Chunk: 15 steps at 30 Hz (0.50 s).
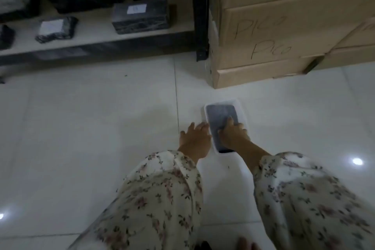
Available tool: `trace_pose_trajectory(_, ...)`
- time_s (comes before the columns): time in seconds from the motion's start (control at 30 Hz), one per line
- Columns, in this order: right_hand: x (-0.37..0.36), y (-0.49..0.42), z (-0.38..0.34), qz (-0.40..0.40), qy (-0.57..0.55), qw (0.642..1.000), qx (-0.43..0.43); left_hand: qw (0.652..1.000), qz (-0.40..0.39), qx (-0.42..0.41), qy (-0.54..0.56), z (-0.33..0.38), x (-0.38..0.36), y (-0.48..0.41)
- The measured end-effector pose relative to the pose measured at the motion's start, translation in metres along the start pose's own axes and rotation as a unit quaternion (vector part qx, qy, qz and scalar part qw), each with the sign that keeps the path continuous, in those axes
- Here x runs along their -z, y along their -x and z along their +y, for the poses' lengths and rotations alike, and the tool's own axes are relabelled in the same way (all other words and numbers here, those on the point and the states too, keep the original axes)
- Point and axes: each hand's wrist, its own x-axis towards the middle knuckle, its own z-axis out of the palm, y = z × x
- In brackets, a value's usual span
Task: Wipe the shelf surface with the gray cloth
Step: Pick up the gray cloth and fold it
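your right hand [233, 133] reaches down into a shallow white plastic tray [243, 116] that sits on the pale tiled floor [81, 128], and its fingers press flat and slightly spread onto the gray cloth [220, 114] lying inside; whether they have pinched any of the fabric, you cannot tell from here. the cloth fills most of the tray's bottom, dark and flat. your left hand [194, 138] rests just beside the tray's left wall, fingers loosely spread, fingertips touching or almost touching the rim, holding nothing. both your arms come out of wide floral sleeves [162, 199]. the shelf [97, 34] you are to wipe is well apart from the tray, up and to the left: a low light board on a dark frame, with a black upright post [199, 16] at its right end. on it stand several dark wrapped parcels [141, 16], some with white labels, and a smaller one [57, 29] further left. to the right of the post, stacked cardboard boxes [274, 36] marked "pico" in handwriting stand on the floor, near the tray's far end.
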Motion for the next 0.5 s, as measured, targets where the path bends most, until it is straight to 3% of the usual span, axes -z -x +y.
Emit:
trace_pose_trajectory(0.2,-0.007,-0.009,0.004,0.054,-0.065,0.996,-0.038,0.999,-0.026,-0.015,-0.039,-0.002,-0.011,-0.004)
trace_pose_trajectory(0.3,0.001,-0.007,0.002,0.055,-0.19,0.978,-0.066,0.999,-0.037,-0.007,-0.032,-0.007,-0.006,-0.003)
trace_pose_trajectory(0.5,0.044,0.061,-0.011,0.061,-0.447,0.892,-0.035,0.98,0.05,0.05,0.186,0.008,0.038,0.04)
